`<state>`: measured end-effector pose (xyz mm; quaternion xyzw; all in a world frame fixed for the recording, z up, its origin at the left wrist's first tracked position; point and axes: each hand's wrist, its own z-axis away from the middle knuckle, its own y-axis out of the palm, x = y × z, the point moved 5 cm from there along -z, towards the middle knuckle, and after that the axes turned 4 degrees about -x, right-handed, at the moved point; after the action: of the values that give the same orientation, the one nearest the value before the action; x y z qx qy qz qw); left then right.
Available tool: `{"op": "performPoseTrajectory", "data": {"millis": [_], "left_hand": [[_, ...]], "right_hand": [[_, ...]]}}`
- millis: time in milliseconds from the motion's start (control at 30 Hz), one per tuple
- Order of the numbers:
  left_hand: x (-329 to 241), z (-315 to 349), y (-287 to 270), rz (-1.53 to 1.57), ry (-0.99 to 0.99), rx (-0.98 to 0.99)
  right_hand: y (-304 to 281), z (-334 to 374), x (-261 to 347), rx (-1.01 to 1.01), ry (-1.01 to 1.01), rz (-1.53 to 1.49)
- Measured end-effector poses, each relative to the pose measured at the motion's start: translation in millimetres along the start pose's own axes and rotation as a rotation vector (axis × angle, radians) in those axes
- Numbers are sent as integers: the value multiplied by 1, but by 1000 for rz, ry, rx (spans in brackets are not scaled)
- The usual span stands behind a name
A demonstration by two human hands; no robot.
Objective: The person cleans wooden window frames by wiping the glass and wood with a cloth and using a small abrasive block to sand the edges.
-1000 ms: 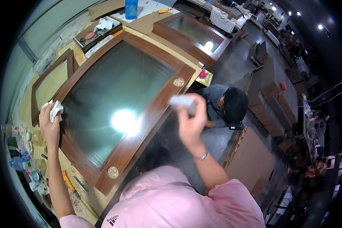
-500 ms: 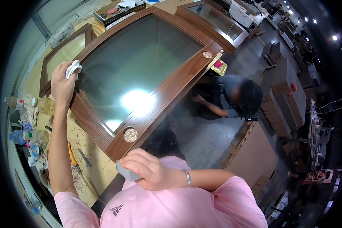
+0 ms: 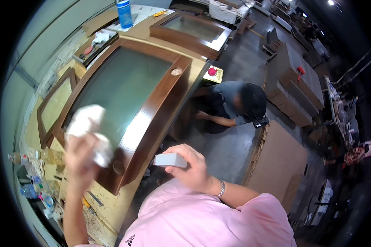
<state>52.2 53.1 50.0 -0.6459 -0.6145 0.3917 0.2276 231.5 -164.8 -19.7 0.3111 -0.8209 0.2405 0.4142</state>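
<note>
A brown wooden door frame (image 3: 149, 116) with a large glass pane (image 3: 123, 78) lies on the workbench, carved round rosettes at its near corners. Over its near left part, my left hand (image 3: 80, 154) is raised, smeared by motion, with a crumpled white cloth (image 3: 85, 119) in its grip. The cloth hides part of the glass; whether it touches cannot be seen. My right hand (image 3: 196, 168) is in front of my chest, to the right of the frame and apart from it. Its fingers are closed around a small grey rectangular block (image 3: 171, 159).
A co-worker (image 3: 231, 101) crouches on the floor right of the bench. Another glazed wooden frame (image 3: 212, 48) lies beyond, a smaller one (image 3: 42, 113) at left. Bottles (image 3: 51, 157) and a yellow-handled tool (image 3: 88, 204) line the left side. A blue canister (image 3: 124, 15) stands at the back.
My left hand has lifted from the frame's left edge and come nearer, the cloth hanging looser. My right hand has left the frame's near corner with the block. The view has shifted.
</note>
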Motion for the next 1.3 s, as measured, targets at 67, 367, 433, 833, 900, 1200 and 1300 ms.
{"op": "performPoseTrajectory", "data": {"millis": [67, 367, 433, 833, 900, 1200, 1300], "left_hand": [[-59, -27, 36, 32, 136, 267], [-49, -152, 175, 136, 135, 381], [-22, -170, 197, 124, 151, 334], [-2, -209, 247, 171, 271, 406], [-70, -219, 218, -206, 476, 319], [-2, -186, 211, 703, -87, 325], [-31, -163, 173, 394, 26, 284]], "right_hand": [[-21, 2, -12, -33, 106, 0], [-74, -2, -16, -176, 319, -150], [-75, 1, -24, -123, 346, -136], [-107, 24, -44, -391, 453, -324], [-103, 24, -53, -395, 441, -284], [-109, -10, -55, -457, 313, -183], [-128, -33, -54, -437, 314, -117]]}}
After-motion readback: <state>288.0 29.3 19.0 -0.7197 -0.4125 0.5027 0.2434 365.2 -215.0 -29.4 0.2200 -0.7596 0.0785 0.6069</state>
